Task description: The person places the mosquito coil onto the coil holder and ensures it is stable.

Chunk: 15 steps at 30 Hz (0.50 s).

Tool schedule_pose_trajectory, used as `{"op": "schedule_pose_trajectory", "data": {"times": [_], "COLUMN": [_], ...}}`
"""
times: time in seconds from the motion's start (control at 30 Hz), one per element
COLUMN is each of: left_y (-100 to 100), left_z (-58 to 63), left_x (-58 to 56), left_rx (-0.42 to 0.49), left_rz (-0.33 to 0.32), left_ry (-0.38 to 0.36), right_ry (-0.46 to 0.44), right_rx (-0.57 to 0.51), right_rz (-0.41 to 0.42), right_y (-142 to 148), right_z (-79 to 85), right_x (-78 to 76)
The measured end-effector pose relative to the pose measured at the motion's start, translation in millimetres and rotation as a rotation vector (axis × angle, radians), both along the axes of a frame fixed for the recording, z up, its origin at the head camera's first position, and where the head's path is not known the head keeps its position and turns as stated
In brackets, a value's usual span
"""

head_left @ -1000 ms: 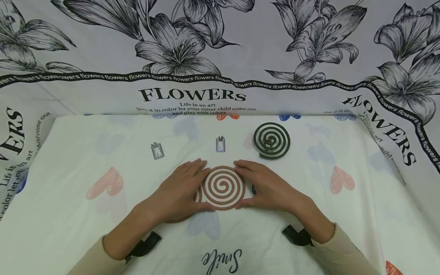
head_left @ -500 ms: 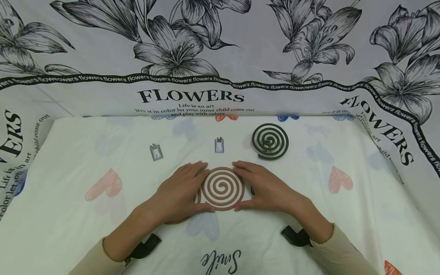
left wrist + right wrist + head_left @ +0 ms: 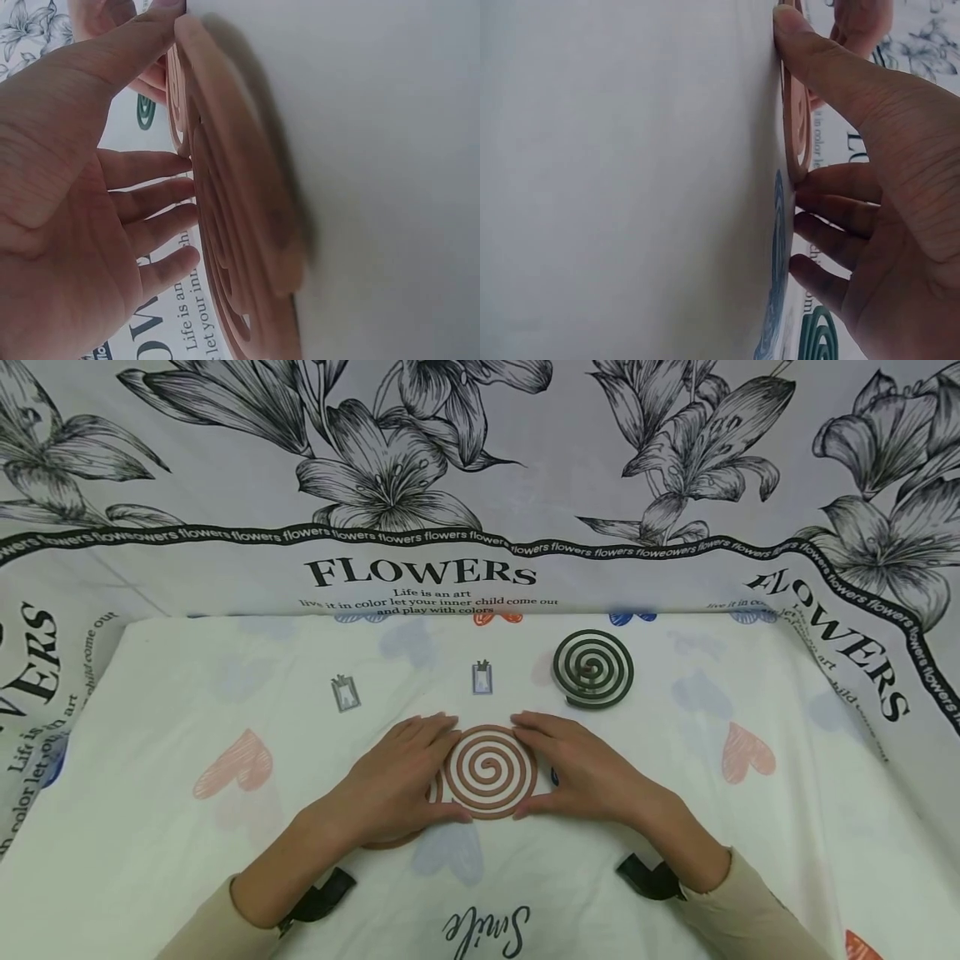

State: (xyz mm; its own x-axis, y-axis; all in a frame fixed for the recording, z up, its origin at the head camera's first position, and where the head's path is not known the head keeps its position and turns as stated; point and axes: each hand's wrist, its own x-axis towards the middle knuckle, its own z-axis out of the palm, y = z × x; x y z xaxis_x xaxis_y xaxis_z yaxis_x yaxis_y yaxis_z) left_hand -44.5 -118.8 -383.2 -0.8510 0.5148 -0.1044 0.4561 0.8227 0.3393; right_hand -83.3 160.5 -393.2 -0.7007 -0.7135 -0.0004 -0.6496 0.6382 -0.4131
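A brown mosquito coil (image 3: 490, 766) lies flat on the white cloth at the middle of the head view. My left hand (image 3: 401, 768) holds its left edge, thumb at the near side and fingers at the far side. Opposite, my right hand (image 3: 585, 764) holds the right edge in the same way, its thumb (image 3: 795, 22) on the rim in the right wrist view. Another brown coil (image 3: 393, 842) lies under my left hand and is mostly hidden; the left wrist view shows its thick side (image 3: 247, 172) close up.
A dark green coil (image 3: 591, 667) lies behind my right hand. Two small metal coil stands (image 3: 346, 692) lie farther back, left and centre. The white cloth (image 3: 150, 860) carries printed hearts, and a flower-printed cloth (image 3: 562, 460) hangs or lies beyond it.
Both hands stay in place at the coil's edges, and the coil stays between them. Only the head view shifts slightly.
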Motion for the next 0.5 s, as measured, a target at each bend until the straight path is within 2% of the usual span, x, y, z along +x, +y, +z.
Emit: {"op": "schedule_pose_trajectory", "data": {"times": [0.3,0.5], "left_y": [-5.5,-8.5], "left_z": [-1.8,2.1], "left_x": [-5.0,-7.2], "left_rx": [0.022,0.015], "left_rz": [-0.035,-0.056], "left_ry": [0.048,0.081], "right_ry": [0.002,-0.025], "right_rx": [0.014,-0.005], "right_rz": [-0.014,-0.031], "right_y": [-2.3,-3.0], "right_z": [3.4,5.0], "right_x": [-1.8,-3.4]}}
